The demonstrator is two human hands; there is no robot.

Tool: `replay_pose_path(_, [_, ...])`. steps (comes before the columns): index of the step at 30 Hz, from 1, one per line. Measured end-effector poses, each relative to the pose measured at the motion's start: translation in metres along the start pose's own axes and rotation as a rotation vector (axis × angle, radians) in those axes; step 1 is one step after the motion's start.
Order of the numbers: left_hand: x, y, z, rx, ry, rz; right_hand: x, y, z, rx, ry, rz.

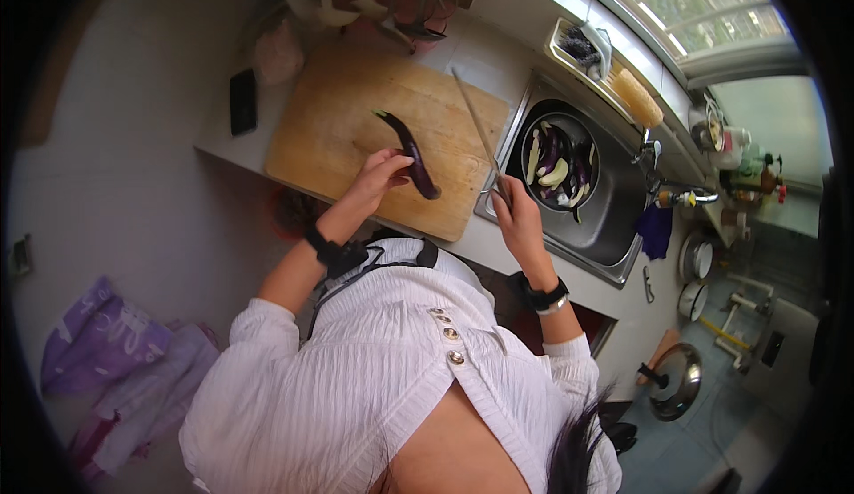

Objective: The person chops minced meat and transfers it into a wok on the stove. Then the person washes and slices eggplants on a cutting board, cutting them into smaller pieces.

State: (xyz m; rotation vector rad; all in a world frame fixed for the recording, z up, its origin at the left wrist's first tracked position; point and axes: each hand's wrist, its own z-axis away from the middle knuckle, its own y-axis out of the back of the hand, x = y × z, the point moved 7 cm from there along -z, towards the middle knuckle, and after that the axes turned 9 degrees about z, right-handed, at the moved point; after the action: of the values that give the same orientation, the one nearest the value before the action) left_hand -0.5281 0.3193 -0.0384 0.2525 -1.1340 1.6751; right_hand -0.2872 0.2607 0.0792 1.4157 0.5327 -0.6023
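A long purple eggplant (411, 150) with a green stem end is over a wooden cutting board (333, 107). My left hand (383, 172) grips it near its middle, thumb on top. In my right hand (517, 220) is a kitchen knife (479, 123), its blade pointing up and away past the board's right edge, apart from the eggplant. Right of the board, a round dark pan (534, 127) in the steel sink holds several whole eggplants and pale cut pieces (554, 172).
The steel sink (617, 227) has a faucet (650, 150) at its far side. A rack (552, 47) with a scrubber and a loofah (635, 97) stands behind it. A black phone (243, 102) lies left of the board. A peeler-like tool (648, 285) rests on the counter at right.
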Motion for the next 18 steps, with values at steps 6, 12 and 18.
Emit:
replay_pose_path(6, [-0.035,-0.003,-0.03,0.059,0.011,-0.017,-0.019,0.004,0.048,-0.107,-0.023,0.043])
replay_pose_path(12, [-0.048,-0.003,-0.041,0.093,0.144,-0.039,-0.013,-0.018,0.07,-0.157,-0.071,0.1])
replay_pose_path(18, [-0.043,-0.002,-0.034,0.109,0.103,-0.047,-0.017,-0.015,0.062,-0.168,-0.038,0.096])
